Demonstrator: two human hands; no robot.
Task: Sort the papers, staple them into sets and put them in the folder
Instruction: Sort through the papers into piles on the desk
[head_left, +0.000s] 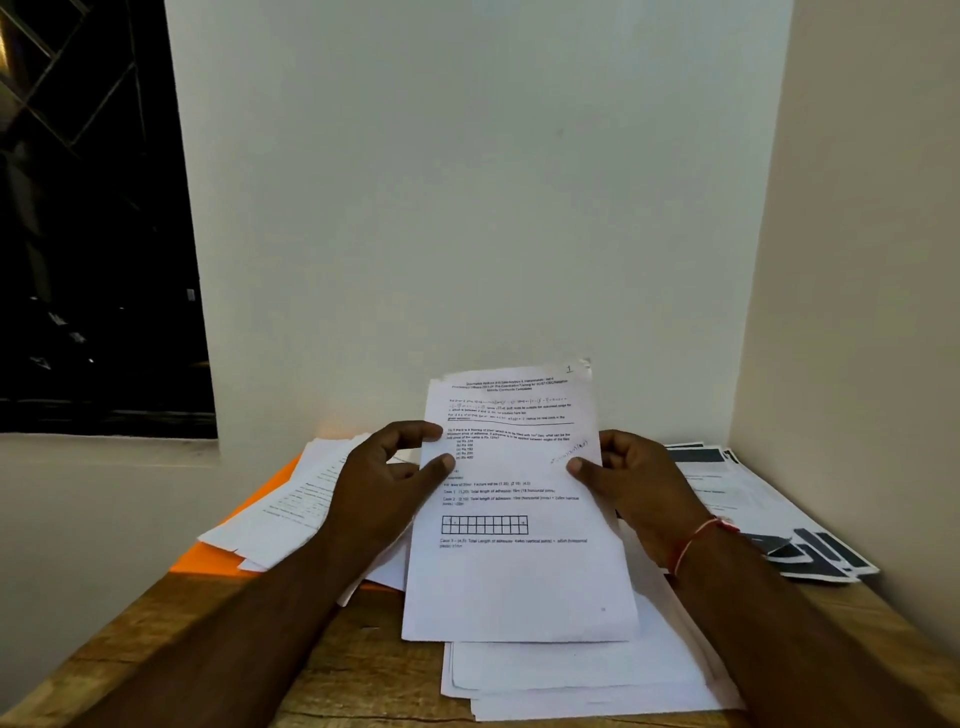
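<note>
Sorting stage, by my read: nothing visibly stapled, no stapler in view, nothing filed. Left hand (389, 480) and right hand (631, 486) each pinch a side edge of a white printed sheet (519, 577), thumbs in front, fingers curled behind. It's held tilted above a loose stack of white papers (576, 680) on the wooden table (332, 670). Flat orange folder (208, 561) lies left under other printed pages (291, 512). Legible: handwritten "1" at top corner, "Case 1", "Case 2", "Total length of adhesive". Header too blurred.
</note>
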